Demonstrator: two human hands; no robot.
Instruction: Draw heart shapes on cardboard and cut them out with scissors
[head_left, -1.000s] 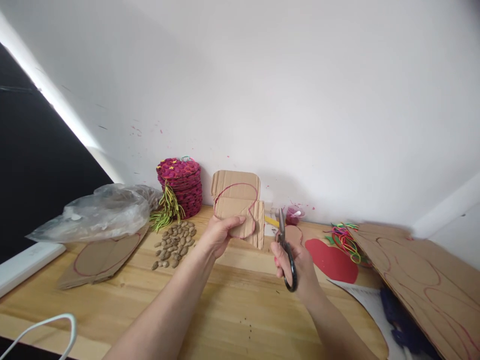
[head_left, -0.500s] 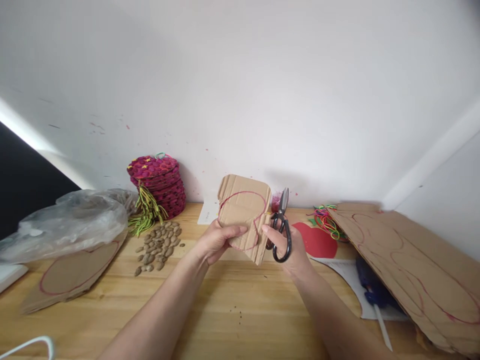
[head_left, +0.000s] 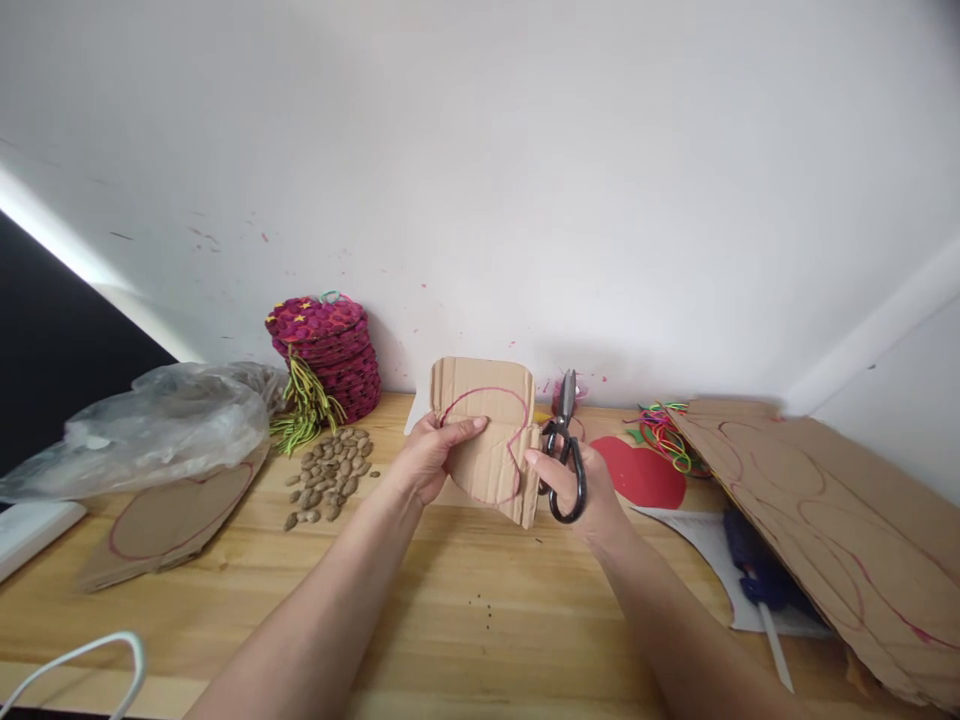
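A piece of corrugated cardboard with a curved outline drawn in reddish marker is held up over the middle of the table. My left hand grips it at its left edge, thumb lying across the front. My right hand carries black-handled scissors, blades pointing up and closed. The thumb of that hand also presses on the right edge of the cardboard.
Brown nuts or pits lie left of centre, before a purple round stack with yellow-green tassel. A plastic bag covers marked cardboard at left. Red paper, coloured cords, a blue glue gun and larger cardboard lie right.
The cardboard has turned a little and stands more upright; my left hand has shifted slightly up along its edge. The view has moved a little. The scissors stay in my right hand.
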